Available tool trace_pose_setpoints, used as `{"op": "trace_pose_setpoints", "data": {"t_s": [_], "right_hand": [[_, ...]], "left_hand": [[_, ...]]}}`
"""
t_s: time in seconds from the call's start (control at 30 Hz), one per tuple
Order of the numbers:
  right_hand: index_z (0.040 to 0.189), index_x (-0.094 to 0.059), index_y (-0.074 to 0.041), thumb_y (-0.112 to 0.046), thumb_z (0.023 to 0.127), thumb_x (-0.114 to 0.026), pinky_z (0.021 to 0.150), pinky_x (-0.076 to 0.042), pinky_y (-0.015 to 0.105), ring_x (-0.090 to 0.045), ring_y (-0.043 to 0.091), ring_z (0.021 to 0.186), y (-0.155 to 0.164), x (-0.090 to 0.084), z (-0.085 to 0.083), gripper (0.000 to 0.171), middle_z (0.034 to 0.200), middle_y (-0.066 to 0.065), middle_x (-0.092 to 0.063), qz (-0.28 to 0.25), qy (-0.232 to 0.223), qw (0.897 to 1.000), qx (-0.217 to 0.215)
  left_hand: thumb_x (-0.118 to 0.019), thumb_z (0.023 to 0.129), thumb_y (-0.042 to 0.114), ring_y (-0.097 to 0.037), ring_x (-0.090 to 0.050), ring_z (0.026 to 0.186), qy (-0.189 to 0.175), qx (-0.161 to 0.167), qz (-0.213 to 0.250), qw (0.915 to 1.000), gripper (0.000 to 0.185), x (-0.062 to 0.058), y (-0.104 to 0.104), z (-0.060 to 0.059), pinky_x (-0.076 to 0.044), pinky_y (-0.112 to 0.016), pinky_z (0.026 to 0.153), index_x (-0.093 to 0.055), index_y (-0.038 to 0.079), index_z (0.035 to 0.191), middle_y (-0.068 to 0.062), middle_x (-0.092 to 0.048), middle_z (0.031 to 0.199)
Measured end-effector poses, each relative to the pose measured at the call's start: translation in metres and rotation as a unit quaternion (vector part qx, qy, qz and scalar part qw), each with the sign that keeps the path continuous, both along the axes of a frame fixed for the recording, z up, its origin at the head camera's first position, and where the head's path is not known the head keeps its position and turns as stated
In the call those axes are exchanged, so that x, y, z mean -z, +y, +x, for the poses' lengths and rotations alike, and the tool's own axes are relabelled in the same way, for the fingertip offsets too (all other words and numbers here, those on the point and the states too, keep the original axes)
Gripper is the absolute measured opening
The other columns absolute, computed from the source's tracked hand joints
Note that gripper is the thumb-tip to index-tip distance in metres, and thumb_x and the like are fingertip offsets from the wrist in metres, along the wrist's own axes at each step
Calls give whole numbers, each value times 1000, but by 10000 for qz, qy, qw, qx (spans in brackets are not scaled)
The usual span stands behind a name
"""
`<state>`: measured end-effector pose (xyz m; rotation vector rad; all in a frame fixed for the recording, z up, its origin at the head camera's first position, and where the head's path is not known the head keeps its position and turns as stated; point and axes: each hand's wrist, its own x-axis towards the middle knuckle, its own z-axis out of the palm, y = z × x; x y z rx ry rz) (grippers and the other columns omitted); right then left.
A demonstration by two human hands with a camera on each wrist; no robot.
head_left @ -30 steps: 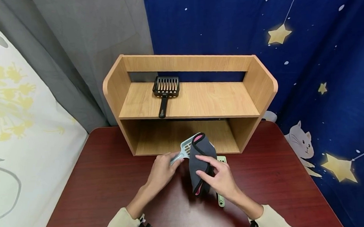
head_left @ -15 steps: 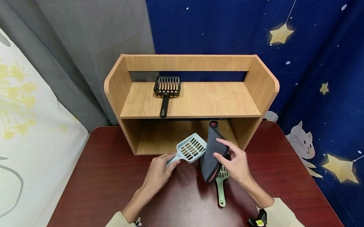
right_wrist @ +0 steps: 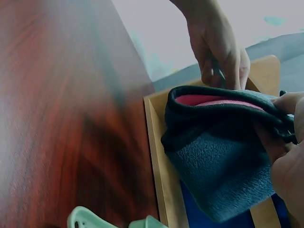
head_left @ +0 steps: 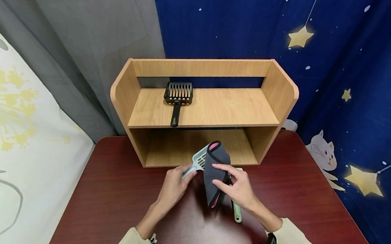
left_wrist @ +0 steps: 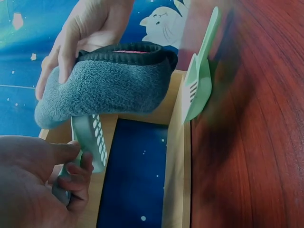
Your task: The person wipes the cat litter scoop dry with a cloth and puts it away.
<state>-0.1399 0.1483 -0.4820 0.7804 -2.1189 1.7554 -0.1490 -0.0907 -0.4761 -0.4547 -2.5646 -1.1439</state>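
Note:
My left hand (head_left: pixel 173 185) grips the handle of a pale blue slotted litter scoop (head_left: pixel 199 161), raised over the table before the shelf. My right hand (head_left: pixel 241 189) pinches a folded grey cloth (head_left: pixel 213 177) with black edging and a pink inner side. In the head view the cloth overlaps the right part of the scoop's head; the left wrist view has the cloth (left_wrist: pixel 109 85) right at the scoop's end. A green litter scoop (head_left: pixel 237 213) lies on the table below my right hand, mostly hidden there, with its slotted head (left_wrist: pixel 202 90) showing in the left wrist view.
A two-tier wooden shelf (head_left: pixel 228 105) stands at the back of the dark red table (head_left: pixel 119 201). On its upper board lies a black litter scoop (head_left: pixel 178 95), handle toward me. Curtains (head_left: pixel 229 23) hang behind and at the sides.
Half a second ago the cloth was off to the right and the blue scoop's face was exposed. My right hand has brought the cloth back left over the scoop, which has turned more edge-on.

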Motion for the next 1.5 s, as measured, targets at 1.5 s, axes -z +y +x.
{"op": "trace_pose_setpoints", "data": {"t_s": [1.5], "right_hand": [[131, -72, -3, 8, 85, -83, 77, -56, 19, -64, 9, 86, 156, -30, -10, 48, 93, 6, -66, 1278, -709, 9868, 701]], "left_hand": [[-71, 98, 5, -40, -70, 99, -837, -846, 42, 9929, 43, 55, -53, -67, -55, -56, 84, -62, -16, 135, -33, -70, 124]]}}
